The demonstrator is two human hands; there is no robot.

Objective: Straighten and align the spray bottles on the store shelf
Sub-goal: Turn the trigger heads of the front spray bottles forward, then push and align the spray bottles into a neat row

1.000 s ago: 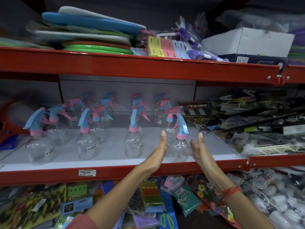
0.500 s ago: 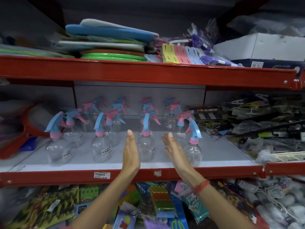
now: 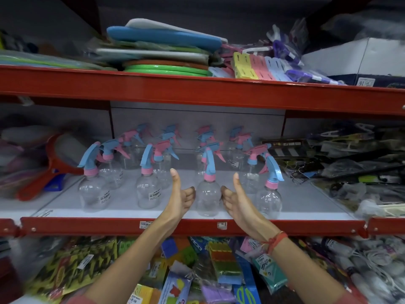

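Closing in since a moment ago, left hand (image 3: 179, 198) and right hand (image 3: 235, 201) grip the third front bottle (image 3: 208, 194).

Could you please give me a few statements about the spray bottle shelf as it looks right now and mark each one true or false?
1. Both hands flank the same front-row spray bottle. True: the left hand is on its left side and the right hand on its right.
2. That bottle lies on its side. False: it stands upright, its pink collar and blue trigger on top.
3. The front row holds four clear bottles. True.
4. The shelf edge is blue. False: it is red.
5. The right wrist carries a red band. True.
6. The bottles are full of green liquid. False: they look clear and empty.
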